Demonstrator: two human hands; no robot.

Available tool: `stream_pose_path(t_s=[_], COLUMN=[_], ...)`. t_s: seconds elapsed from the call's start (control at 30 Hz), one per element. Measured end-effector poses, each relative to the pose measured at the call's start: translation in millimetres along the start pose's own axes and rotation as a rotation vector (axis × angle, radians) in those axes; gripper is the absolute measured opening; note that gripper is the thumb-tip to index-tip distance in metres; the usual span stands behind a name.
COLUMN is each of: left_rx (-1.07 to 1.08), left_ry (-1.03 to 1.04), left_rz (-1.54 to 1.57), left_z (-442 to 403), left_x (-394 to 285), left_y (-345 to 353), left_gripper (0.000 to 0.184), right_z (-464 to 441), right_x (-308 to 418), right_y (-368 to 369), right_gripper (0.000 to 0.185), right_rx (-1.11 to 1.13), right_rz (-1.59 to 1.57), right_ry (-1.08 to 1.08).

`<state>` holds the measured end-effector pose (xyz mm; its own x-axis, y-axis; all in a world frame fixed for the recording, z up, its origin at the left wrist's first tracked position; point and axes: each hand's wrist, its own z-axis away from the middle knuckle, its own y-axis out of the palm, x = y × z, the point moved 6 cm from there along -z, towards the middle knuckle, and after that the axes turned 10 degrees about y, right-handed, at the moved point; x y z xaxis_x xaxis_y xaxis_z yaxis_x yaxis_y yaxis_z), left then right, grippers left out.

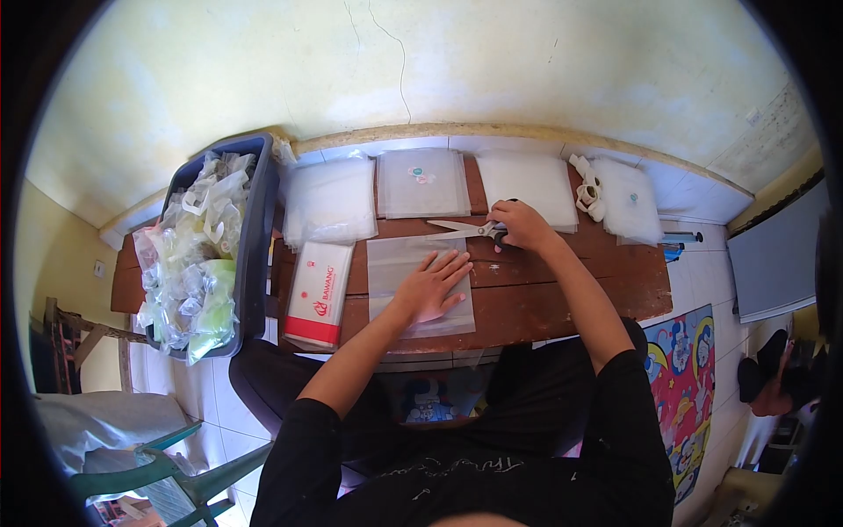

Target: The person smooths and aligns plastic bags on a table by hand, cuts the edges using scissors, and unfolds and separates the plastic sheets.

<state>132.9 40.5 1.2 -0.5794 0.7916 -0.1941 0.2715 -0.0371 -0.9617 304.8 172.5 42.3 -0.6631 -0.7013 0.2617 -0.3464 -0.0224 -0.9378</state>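
Note:
My left hand (432,287) lies flat with spread fingers on a clear plastic sheet or bag (391,256) at the middle of the brown wooden table (562,290). Just beyond it, my right hand (518,223) has its fingers round the black handles of a pair of scissors (474,230). The blades are slightly parted, point left and lie above the sheet's far edge. Left of the sheet is a white and red packet marked BAWANG (320,294). Stacks of clear bags (329,202) stand along the back, one of them (423,184) right behind the scissors.
A dark grey bin (256,237) full of crumpled plastic stands at the left. More bag stacks (529,189) and a whitish roll or strap (588,189) lie at the back right. A green chair (158,479) is at lower left, a colourful mat (694,378) on the right floor.

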Motion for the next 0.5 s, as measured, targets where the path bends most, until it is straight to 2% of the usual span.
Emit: stream_pose_path(t_s=[0.3, 0.5], left_rx=[0.009, -0.002], left_ry=[-0.005, -0.009], left_rz=[0.012, 0.027], left_z=[-1, -1], left_x=[0, -1], left_y=[0, 0], left_gripper=[0.062, 0.062], right_z=[-7, 5], right_x=[-4, 9], right_y=[-1, -13], right_gripper=[0.04, 0.036], right_rx=[0.003, -0.093], right_rz=[0.038, 0.063], right_ry=[-0.046, -0.068])
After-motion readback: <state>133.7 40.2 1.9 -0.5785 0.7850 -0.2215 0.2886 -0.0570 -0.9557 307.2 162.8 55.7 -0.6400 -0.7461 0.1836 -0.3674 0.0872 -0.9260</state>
